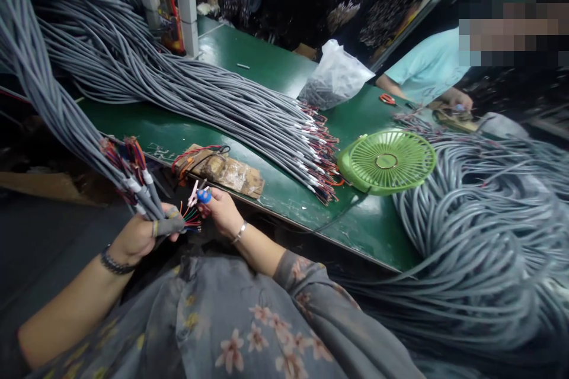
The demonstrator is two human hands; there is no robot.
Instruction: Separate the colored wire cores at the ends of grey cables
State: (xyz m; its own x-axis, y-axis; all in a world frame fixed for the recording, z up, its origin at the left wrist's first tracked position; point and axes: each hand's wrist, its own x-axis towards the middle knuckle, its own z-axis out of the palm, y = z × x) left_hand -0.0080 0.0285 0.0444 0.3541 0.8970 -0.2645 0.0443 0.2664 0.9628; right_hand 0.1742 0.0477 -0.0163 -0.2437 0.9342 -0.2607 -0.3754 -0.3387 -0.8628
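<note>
My left hand (142, 235), its thumb wrapped in grey tape, is closed on a bundle of grey cables (149, 202). From the front of that grip, thin coloured wires (192, 219) fan out towards my other hand. My right hand (222, 208) is closed just above the wires, its fingertips at a blue piece (204, 195). Beside it a narrow pinkish-white piece (192, 195) sticks up; I cannot tell what kind of thing they belong to. More cable ends with stripped coloured wires (127, 157) rise behind my left hand.
A long pile of grey cables (213, 92) lies across the green table (267, 59). A green fan (386, 161), a plastic bag (335, 74) and a taped cardboard block (231, 174) are on it. Coiled cables (480, 237) hang at the right. Another person's hand (457, 98) works at the far side.
</note>
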